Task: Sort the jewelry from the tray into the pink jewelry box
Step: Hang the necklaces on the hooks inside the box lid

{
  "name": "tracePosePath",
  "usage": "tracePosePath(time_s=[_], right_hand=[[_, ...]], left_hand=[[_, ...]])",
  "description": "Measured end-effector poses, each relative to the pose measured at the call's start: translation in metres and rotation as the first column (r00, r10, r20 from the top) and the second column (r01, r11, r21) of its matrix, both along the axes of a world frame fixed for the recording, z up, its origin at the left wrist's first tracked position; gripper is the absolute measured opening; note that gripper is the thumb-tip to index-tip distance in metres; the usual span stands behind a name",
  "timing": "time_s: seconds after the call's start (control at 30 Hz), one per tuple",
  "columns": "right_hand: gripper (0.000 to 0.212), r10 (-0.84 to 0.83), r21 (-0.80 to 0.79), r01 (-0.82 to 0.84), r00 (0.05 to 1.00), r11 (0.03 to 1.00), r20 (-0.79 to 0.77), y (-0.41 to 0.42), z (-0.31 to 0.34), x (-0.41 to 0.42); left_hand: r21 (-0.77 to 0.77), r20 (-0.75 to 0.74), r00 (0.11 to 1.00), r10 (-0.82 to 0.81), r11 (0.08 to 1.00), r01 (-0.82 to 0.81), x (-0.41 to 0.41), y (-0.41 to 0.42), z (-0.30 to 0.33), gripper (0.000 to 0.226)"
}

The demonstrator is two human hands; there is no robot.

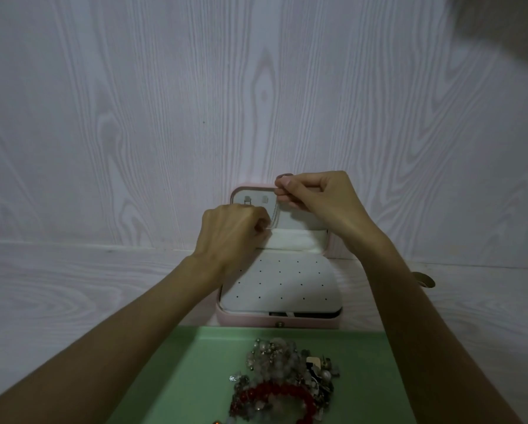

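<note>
From my remote seat I see a pink jewelry box point(279, 320) standing open on a pale wood-grain table point(73, 289), its lid point(290, 220) propped upright against a matching wall point(164, 102). Both hands work at the inside of that lid. The left hand point(232, 231) has its fingers curled, pinching the lower end of a thin chain point(275, 216) near the white pocket point(293, 240) at the lid's base. The right hand point(314, 194) pinches the chain's upper end between thumb and forefinger at the lid's top edge, its other fingers folded in. The chain hangs between them, close against the lid's white lining; I cannot tell whether it is hooked on. Two small hooks point(247, 200) show at the lid's upper left. A white perforated panel point(281, 286) covers the box's base. Just in front of the box, nearest me, a green tray point(195, 368) holds the remaining heap of jewelry point(287, 362), with a red bead bracelet point(284, 393) on its near side. A small roundish object point(424, 280), too dim to identify, lies on the table right of the box.
</note>
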State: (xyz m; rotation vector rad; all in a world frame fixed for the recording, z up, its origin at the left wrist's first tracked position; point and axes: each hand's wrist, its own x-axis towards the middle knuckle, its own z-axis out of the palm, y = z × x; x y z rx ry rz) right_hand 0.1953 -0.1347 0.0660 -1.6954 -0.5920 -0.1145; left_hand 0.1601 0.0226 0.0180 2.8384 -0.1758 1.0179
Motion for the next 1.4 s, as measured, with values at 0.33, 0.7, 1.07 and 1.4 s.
tracePosePath(time_s=[0.33,0.7,1.07,1.4], right_hand=[[0.024,-0.021,-0.03,0.022,0.999,0.999,0.044,0.001,-0.002,0.002],[0.016,-0.064,-0.2,0.086,0.992,0.976,0.112,0.005,-0.01,0.005],[0.016,0.044,-0.462,0.027,0.989,0.887,0.143,0.001,-0.015,0.007],[0.015,-0.207,-0.356,0.294,0.942,0.887,0.262,0.013,-0.027,0.013]], left_hand=[[-0.011,0.068,0.991,0.112,0.994,-0.112,0.009,-0.004,0.004,0.026],[-0.223,-0.309,0.945,0.105,0.958,-0.179,0.006,-0.011,0.011,0.017],[-0.46,-0.174,0.973,-0.148,0.887,0.053,0.003,-0.001,0.012,0.024],[-0.591,-0.019,1.0,-0.018,0.807,0.003,0.001,0.007,0.009,0.013]])
